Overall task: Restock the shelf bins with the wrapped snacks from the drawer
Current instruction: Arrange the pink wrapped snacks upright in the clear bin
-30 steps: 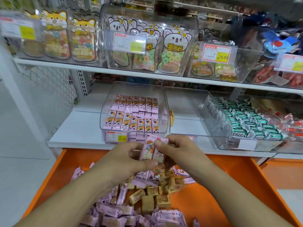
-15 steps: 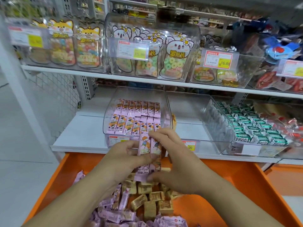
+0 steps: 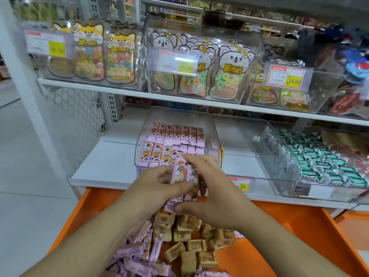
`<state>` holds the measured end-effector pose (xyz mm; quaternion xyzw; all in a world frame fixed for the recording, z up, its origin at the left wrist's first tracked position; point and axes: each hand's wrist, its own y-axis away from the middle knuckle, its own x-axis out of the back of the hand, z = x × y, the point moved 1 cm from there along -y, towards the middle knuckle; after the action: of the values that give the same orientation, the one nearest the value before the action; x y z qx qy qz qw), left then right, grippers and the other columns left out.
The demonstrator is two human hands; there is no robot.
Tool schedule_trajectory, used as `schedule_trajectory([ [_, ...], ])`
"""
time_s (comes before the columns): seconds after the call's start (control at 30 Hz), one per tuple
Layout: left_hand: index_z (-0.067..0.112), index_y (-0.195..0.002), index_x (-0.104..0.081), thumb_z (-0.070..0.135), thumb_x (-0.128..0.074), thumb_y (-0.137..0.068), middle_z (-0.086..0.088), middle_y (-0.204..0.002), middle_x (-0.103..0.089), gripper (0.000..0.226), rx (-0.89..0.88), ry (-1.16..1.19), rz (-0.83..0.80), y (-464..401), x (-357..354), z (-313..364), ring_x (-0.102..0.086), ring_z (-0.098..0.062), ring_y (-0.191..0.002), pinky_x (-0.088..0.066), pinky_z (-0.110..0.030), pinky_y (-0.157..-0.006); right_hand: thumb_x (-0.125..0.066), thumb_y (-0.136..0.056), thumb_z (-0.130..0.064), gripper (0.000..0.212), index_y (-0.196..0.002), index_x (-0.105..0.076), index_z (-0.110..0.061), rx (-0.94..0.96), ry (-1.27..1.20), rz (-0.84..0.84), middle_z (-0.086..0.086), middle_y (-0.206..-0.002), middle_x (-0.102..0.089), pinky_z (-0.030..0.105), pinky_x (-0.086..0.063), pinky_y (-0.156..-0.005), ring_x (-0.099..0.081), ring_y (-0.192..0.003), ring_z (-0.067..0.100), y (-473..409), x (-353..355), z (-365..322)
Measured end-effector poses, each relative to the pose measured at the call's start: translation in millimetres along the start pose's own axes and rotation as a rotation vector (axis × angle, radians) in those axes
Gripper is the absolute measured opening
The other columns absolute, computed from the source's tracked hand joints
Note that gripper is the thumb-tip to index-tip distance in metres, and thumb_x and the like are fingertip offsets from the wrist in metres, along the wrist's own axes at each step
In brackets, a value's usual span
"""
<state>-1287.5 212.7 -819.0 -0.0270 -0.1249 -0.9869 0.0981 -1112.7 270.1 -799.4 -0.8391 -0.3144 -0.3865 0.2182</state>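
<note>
Both hands hold a small stack of pink wrapped snack bars [image 3: 184, 179] upright at the centre of the frame, just in front of the clear bin [image 3: 139, 148] on the lower shelf [image 3: 103, 170]. The left hand [image 3: 157, 186] pinches the stack from the left side with its thumb across the wrapper fronts; the right hand [image 3: 211, 188] curls round it from the right, fingers over the top and thumb under the bottom edge.

That bin already carries 2 neat rows of the same pink bars, with room left at its front, so the restocking looks partly done. The clear bin beside it [image 3: 239, 148], at centre right, shows almost nothing inside. Further right, a bin of green-wrapped candies [image 3: 319, 162] looks well filled. Below, the orange drawer [image 3: 299, 226] holds a loose heap of pink bars [image 3: 137, 254] at lower left and tan wrapped cubes [image 3: 191, 242] in the middle, so plenty is left to move.

Against the frame 0.5 s ago, the stack has risen slightly toward the bin's front lip, and the hands have squared the bars more tightly. Compared with 1.0 s ago, the hands have lifted clear of the heap and moved closer to the shelf, while the bin's rows look unchanged.
</note>
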Motion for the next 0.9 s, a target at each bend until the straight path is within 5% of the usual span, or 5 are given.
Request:
schedule_trajectory([
  [0.17, 0.033, -0.09, -0.069, 0.027, -0.091, -0.078, 0.018, -0.092, -0.077, 0.025, -0.004, 0.037, 0.013, -8, 7, -2, -0.07, 0.009, -0.087, -0.051, -0.024, -0.086, -0.095, -0.064, -0.057, 0.111, -0.157, -0.037, -0.04, 0.037, 0.013, 0.061, -0.029, -0.132, -0.038, 0.01, -0.038, -0.085, -0.045, -0.098, -0.017, -15, -6, 2],
  [0.3, 0.031, -0.119, -0.069, 0.048, -0.083, -0.083, 0.014, -0.104, -0.075, 0.042, 0.012, -0.036, 0.1, -15, 15, 2, -0.069, -0.004, -0.105, -0.052, -0.037, -0.105, -0.093, -0.058, -0.067, 0.11, -0.152, -0.042, -0.042, 0.014, 0.062, 0.091, -0.029, -0.127, -0.041, 0.014, -0.042, -0.079, -0.05, -0.091, -0.009, -32, -3, 7],
  [0.4, 0.032, -0.119, -0.068, 0.047, -0.067, -0.096, 0.013, -0.095, -0.076, 0.027, -0.081, -0.211, 0.221, -17, 24, 8, -0.072, -0.007, -0.092, -0.058, -0.035, -0.092, -0.091, -0.059, -0.068, 0.107, -0.151, -0.044, -0.04, -0.041, 0.1, 0.124, -0.025, -0.127, -0.043, 0.021, -0.045, -0.084, -0.049, -0.094, -0.005, -52, 5, 16],
  [0.63, 0.034, -0.161, -0.03, 0.05, -0.04, -0.108, 0.018, -0.167, -0.027, 0.056, -0.323, -0.928, 0.154, -30, 39, -4, -0.026, -0.005, -0.152, -0.023, -0.027, -0.122, -0.092, -0.065, -0.062, 0.11, -0.157, -0.041, -0.029, -0.188, 0.208, 0.069, -0.007, -0.149, -0.043, 0.033, -0.042, -0.111, -0.047, -0.135, 0.016, -112, 9, 47],
  [0.9, 0.034, -0.166, -0.008, 0.058, -0.027, -0.108, 0.015, -0.173, 0.003, 0.066, -0.206, -1.146, 0.041, -42, 40, -25, 0.01, -0.008, -0.159, 0.005, -0.033, -0.128, -0.09, -0.072, -0.058, 0.108, -0.161, -0.035, -0.03, -0.226, 0.26, -0.107, -0.003, -0.161, -0.037, 0.035, -0.038, -0.115, -0.042, -0.144, 0.02, -143, -16, 66],
])
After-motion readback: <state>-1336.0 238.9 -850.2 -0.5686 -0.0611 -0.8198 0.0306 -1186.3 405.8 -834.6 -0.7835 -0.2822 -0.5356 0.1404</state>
